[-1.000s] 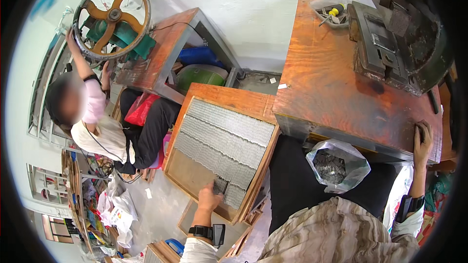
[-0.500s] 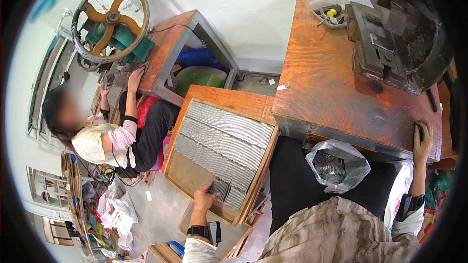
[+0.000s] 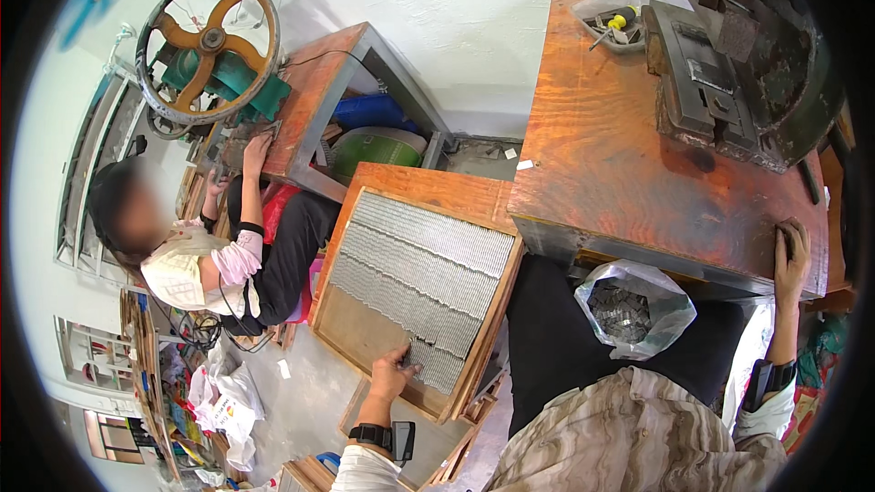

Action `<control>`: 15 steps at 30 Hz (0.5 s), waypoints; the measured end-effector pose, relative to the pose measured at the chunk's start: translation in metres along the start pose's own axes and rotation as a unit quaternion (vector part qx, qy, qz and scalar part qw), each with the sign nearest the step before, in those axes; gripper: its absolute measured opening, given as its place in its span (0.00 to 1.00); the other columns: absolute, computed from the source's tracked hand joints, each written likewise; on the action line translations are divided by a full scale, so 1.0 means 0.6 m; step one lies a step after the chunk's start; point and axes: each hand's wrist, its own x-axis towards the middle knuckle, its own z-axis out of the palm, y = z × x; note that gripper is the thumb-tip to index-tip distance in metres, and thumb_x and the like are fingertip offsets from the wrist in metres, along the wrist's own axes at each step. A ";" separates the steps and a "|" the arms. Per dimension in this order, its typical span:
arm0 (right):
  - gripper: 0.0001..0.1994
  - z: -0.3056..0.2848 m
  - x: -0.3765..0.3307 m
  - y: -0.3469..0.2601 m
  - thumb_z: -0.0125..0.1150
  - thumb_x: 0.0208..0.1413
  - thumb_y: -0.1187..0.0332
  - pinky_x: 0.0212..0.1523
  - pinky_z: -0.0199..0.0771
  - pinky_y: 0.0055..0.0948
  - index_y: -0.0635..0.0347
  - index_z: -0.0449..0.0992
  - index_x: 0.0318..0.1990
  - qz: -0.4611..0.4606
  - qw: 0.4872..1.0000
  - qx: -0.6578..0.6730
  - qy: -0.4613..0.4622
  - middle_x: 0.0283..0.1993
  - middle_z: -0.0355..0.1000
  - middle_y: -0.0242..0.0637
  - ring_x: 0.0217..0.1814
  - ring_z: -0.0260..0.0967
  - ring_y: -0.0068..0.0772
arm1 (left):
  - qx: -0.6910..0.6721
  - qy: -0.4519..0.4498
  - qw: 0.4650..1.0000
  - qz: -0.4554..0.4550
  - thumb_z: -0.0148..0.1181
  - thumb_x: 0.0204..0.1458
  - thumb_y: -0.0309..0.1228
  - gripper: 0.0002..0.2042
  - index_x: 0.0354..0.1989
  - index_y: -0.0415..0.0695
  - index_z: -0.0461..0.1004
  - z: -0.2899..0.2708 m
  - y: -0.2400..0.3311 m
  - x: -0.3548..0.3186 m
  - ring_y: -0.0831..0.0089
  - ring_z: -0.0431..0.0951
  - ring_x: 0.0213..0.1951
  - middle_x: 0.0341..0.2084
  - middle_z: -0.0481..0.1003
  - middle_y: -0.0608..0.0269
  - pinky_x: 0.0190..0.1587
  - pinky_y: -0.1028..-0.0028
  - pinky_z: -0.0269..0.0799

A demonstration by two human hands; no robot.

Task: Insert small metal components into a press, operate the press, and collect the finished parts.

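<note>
Thin grey metal strips stand packed in several long rows inside a shallow wooden tray. At the near left end of the last row, my left hand touches or almost touches the strips. Its thumb and forefinger are apart, and I see nothing held between them. My right hand rests on the right edge of the wooden workbench, fingers stretched over the top and holding nothing. Between my legs, a clear plastic bag holds loose dark metal pieces.
A heavy metal press stands on the bench, beside a bag with a yellow-handled screwdriver. At left, another person sits by a machine with a large handwheel. White plastic bags and boards are on the left.
My left hand has shifted slightly right and down, and the darker block of strips by its fingers now sits level with the row. My right hand stays on the bench edge.
</note>
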 end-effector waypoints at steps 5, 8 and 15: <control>0.05 0.000 -0.001 0.001 0.52 0.52 0.79 0.49 0.63 0.32 0.69 0.71 0.36 -0.005 1.000 -0.005 -0.004 0.41 0.68 0.47 0.47 0.66 0.45 | -0.121 0.005 0.992 -0.027 0.71 0.33 0.25 0.27 0.48 0.41 0.73 0.014 -0.060 0.005 0.78 0.69 0.28 0.31 0.76 0.64 0.35 0.80 0.68; 0.05 -0.001 -0.003 0.001 0.52 0.52 0.78 0.49 0.63 0.32 0.69 0.71 0.36 -0.004 1.000 -0.009 -0.003 0.41 0.68 0.47 0.46 0.66 0.45 | -0.149 -0.003 0.987 -0.054 0.71 0.34 0.24 0.27 0.48 0.40 0.73 0.010 -0.046 0.008 0.79 0.70 0.30 0.33 0.76 0.65 0.36 0.80 0.69; 0.06 0.000 -0.001 -0.006 0.52 0.51 0.79 0.49 0.63 0.31 0.69 0.71 0.36 0.006 1.000 -0.004 -0.010 0.41 0.68 0.47 0.46 0.66 0.45 | 0.148 0.054 0.983 0.093 0.69 0.30 0.24 0.27 0.46 0.36 0.71 0.007 0.004 -0.005 0.56 0.76 0.38 0.34 0.76 0.50 0.42 0.68 0.72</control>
